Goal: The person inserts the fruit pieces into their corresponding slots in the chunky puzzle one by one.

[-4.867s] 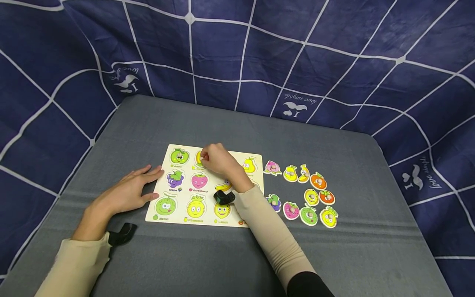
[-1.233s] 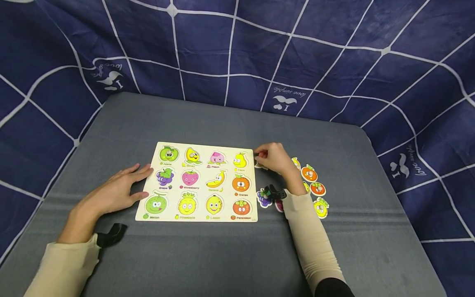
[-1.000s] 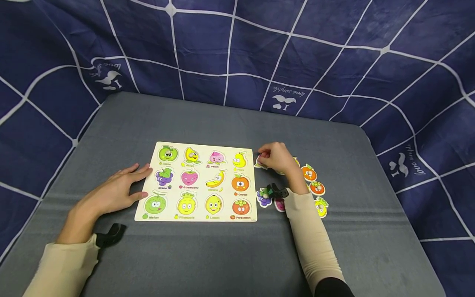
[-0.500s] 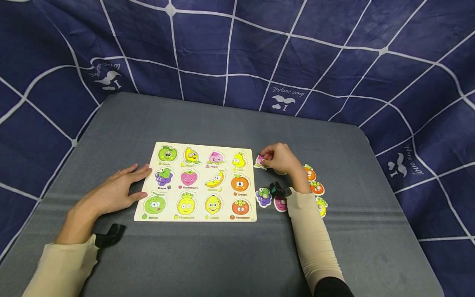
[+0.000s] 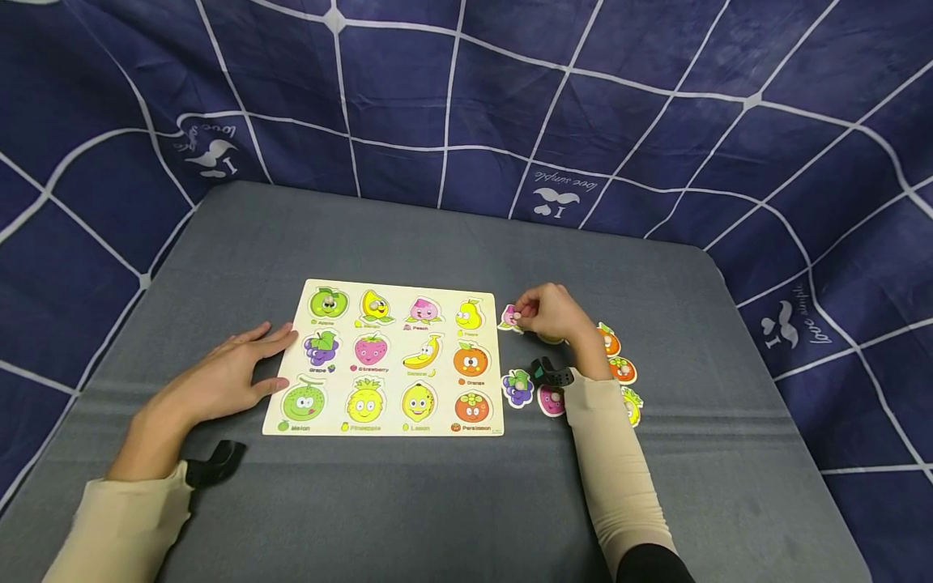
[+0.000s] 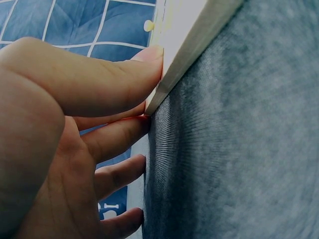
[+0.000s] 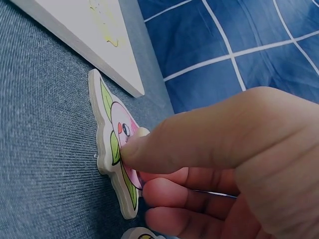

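Observation:
A cream fruit puzzle board (image 5: 394,368) lies flat on the grey cloth, printed with rows of smiling fruits. At its left edge my left hand (image 5: 233,364) rests with fingers extended; in the left wrist view the thumb (image 6: 114,84) presses against the board's edge. Just right of the board, my right hand (image 5: 554,312) pinches the knob of a pink peach puzzle piece (image 7: 124,134) between thumb and forefinger, the other fingers curled beneath. A mango piece (image 5: 375,305) and a green apple piece (image 5: 328,303) sit in the board's top row.
Loose pieces lie right of the board: grape (image 5: 517,389), strawberry (image 5: 551,400), orange (image 5: 609,340), persimmon (image 5: 623,370) and pineapple (image 5: 632,405). My right arm covers others. Dark blue checked cloth (image 5: 466,105) hangs behind the table.
My right hand has left the mango piece in the board's top row and come right to the peach piece. It has shifted slightly rightward lately. My left hand stays at the board's edge.

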